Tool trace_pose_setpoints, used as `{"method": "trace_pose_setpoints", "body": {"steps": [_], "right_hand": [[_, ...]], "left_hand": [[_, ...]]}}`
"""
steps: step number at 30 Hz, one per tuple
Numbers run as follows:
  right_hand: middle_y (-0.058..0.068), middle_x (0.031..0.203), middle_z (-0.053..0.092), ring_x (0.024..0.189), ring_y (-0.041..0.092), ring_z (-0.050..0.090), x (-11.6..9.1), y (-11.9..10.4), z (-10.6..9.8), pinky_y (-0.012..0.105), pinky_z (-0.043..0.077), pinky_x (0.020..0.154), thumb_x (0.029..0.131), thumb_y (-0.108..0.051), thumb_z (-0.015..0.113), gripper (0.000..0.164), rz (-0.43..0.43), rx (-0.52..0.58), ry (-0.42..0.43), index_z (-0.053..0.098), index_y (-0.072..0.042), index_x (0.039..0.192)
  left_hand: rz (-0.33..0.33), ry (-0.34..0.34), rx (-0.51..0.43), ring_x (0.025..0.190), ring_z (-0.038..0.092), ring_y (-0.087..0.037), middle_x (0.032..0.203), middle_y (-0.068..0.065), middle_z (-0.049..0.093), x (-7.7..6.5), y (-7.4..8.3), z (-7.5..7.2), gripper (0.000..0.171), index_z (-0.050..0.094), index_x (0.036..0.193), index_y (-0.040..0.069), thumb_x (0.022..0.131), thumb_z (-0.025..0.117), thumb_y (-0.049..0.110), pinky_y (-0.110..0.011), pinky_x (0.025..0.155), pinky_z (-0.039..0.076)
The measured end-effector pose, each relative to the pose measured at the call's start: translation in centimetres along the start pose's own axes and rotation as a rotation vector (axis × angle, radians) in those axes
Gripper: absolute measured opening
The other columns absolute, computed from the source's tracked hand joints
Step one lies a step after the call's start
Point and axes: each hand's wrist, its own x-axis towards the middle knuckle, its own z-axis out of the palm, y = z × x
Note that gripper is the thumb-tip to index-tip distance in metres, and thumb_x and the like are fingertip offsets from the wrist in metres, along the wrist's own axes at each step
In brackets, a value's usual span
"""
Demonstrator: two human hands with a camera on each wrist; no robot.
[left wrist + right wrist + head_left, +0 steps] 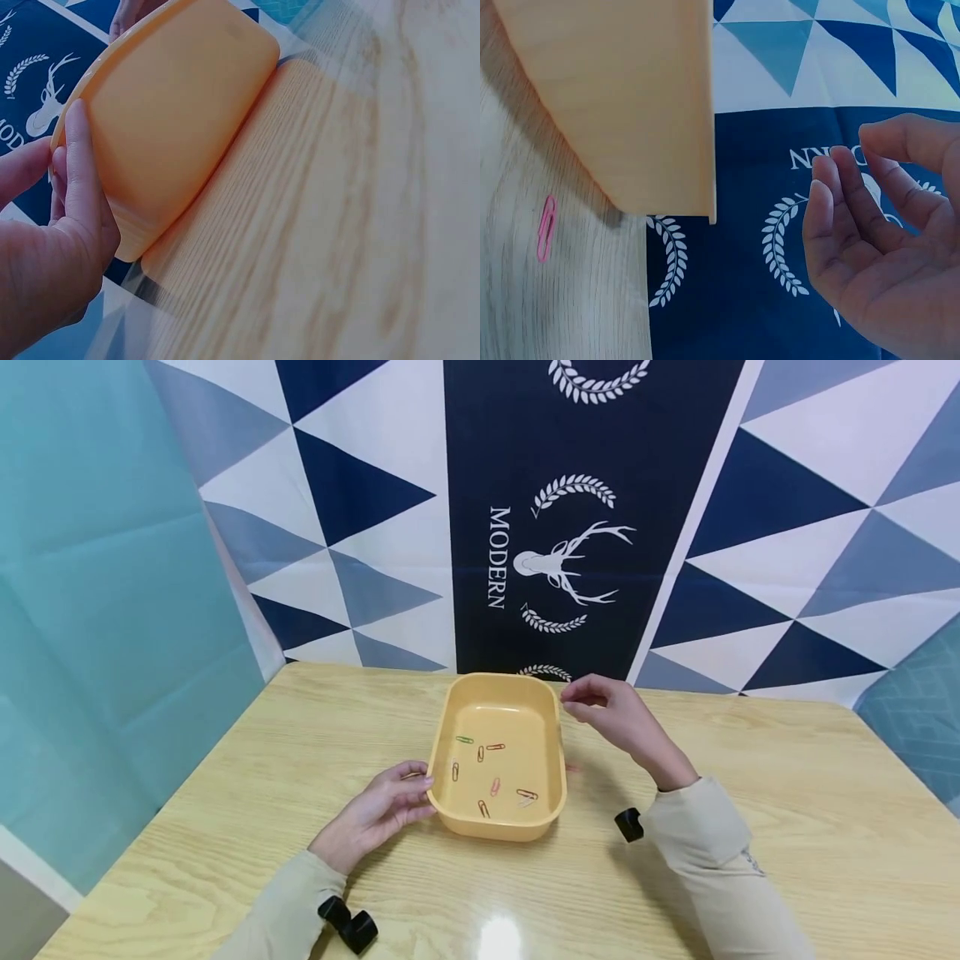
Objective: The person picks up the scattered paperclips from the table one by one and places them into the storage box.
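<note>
A yellow plastic tray (pixel 501 832) stands on the wooden table, with several paper clips on its floor, among them a green paper clip (pixel 465 740) and a pink paper clip (pixel 495 787). My left hand (pixel 386 810) grips the tray's left rim; in the left wrist view the thumb lies over the rim and the fingers against the outer wall. Beside the far right corner, my right hand (pixel 611 714) is raised with loosely curled fingers and nothing between them. Another pink paper clip (pixel 546 228) lies on the table just right of the tray.
The wooden table (pixel 787 810) extends to both sides of the tray. Behind its far edge hangs a patterned cloth (pixel 555 443) with triangles and a deer print. A teal sheet (pixel 112 610) covers the left side. Black camera mounts (pixel 348 925) sit at the wrists.
</note>
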Motion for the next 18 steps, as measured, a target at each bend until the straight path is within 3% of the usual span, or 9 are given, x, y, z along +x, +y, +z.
{"method": "trace_pose_setpoints", "body": {"steps": [11,18], "right_hand": [[0.013,0.104,0.065,0.096,0.025,0.06,0.0,0.5,-0.5,0.029,0.052,0.076,0.093,-0.008,0.064,0.015,-0.017,-0.036,0.028,0.065,0.0,0.105],[0.013,0.096,0.067,0.09,0.023,0.062,0.0,2.8,0.0,0.029,0.052,0.077,0.089,-0.006,0.066,0.019,0.04,-0.044,0.007,0.064,0.006,0.104]], "left_hand": [[0.034,-0.029,0.015,0.083,0.06,-0.016,0.098,-0.011,0.053,0.2,-0.2,0.1,0.018,0.039,0.113,-0.003,0.096,0.047,-0.005,-0.024,0.075,0.057],[0.02,-0.022,0.02,0.084,0.059,-0.016,0.098,-0.011,0.053,0.2,-0.4,0.1,0.021,0.04,0.114,-0.004,0.095,0.049,-0.005,-0.025,0.077,0.057]]}}
